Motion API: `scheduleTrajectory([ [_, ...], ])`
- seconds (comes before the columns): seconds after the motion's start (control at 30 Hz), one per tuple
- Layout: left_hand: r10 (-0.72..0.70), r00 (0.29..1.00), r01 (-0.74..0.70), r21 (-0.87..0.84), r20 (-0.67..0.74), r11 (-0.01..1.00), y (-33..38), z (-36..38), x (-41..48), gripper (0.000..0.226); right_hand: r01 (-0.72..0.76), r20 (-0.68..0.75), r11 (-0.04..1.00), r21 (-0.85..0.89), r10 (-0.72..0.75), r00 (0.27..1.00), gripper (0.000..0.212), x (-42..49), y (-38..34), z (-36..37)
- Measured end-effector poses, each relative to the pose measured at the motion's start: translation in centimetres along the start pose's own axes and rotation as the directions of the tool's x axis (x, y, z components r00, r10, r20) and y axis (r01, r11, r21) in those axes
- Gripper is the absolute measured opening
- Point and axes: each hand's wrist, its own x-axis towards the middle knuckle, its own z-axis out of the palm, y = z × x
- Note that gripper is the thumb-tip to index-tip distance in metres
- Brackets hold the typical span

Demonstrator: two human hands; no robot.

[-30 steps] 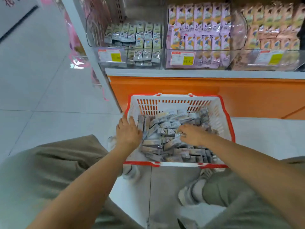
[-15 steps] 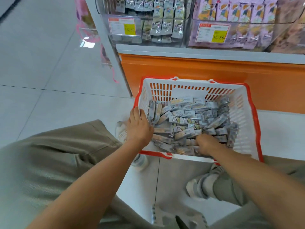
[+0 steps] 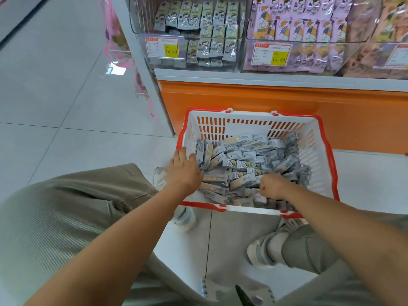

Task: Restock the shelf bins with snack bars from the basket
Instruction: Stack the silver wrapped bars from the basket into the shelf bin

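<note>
Snack bars (image 3: 242,164) heaped in basket (image 3: 318,160) on floor; restocking mostly ahead. Left hand (image 3: 184,171) flat on pile edge, fingers straight. Right hand (image 3: 273,186) curled into pile, grip hidden, can't tell. Shelf bin (image 3: 187,51) part-filled.

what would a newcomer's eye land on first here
The red-rimmed white basket on the floor, heaped with grey snack bars, sits dead centre before the orange shelf base. Both bare hands are in it: the left hand lies flat on the bars at its left wall, the right hand is curled in the pile near the front rim. Above, clear shelf bins hold rows of grey-green packs and pink packs behind yellow price tags.
</note>
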Motion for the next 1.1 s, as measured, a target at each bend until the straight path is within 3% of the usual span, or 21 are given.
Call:
scheduleTrajectory([
  [0.13, 0.208, 0.978, -0.209, -0.078, -0.023, 0.975, 1.2, -0.6, 0.3, 0.064, 0.118, -0.080, 0.971, 0.210, -0.103, 0.991, 0.040, -2.0, -0.7, -6.0],
  [0.27, 0.415, 0.909, -0.414, -0.185, -0.034, 0.892, 3.9, -1.6, 0.9, 0.075, 0.206, -0.168, 0.850, 0.485, -0.141, 0.976, 0.027, -4.9, -2.4, -11.6],
  [0.33, 0.409, 0.901, -0.433, -0.261, -0.144, 0.863, 5.2, -2.6, 0.9, 0.072, 0.258, -0.221, 0.728, 0.635, -0.149, 0.964, 0.026, -6.2, -3.3, -13.6],
  [0.43, 0.317, 0.885, -0.443, -0.407, -0.341, 0.799, 6.0, -4.8, 0.6, 0.050, 0.337, -0.296, 0.559, 0.757, -0.167, 0.941, 0.014, -7.7, -4.2, -15.6],
  [0.53, 0.280, 0.919, -0.394, -0.651, -0.277, 0.649, 5.4, -6.8, 0.6, 0.041, 0.432, -0.417, 0.430, 0.793, -0.133, 0.899, 0.022, -8.3, -4.5, -17.0],
  [0.67, 0.132, 0.973, -0.228, -0.879, -0.190, 0.418, 3.7, -9.9, 1.3, 0.024, 0.565, -0.604, 0.416, 0.712, -0.047, 0.796, 0.021, -9.1, -5.2, -19.4],
  [0.87, 0.051, 0.969, -0.246, -0.949, -0.241, 0.196, 1.3, -17.1, 2.7, 0.024, 0.714, -0.801, 0.490, 0.500, -0.051, 0.597, 0.014, -9.4, -6.3, -23.5],
  [0.93, 0.009, 0.957, -0.286, -0.932, -0.291, 0.223, 0.7, -19.4, 3.4, 0.017, 0.726, -0.835, 0.539, 0.427, -0.072, 0.545, 0.016, -9.3, -6.9, -25.0],
  [1.1, -0.102, 0.943, -0.261, -0.896, -0.315, 0.359, -0.6, -24.4, 5.6, 0.036, 0.681, -0.889, 0.675, 0.284, -0.081, 0.451, 0.022, -8.7, -8.0, -28.5],
])
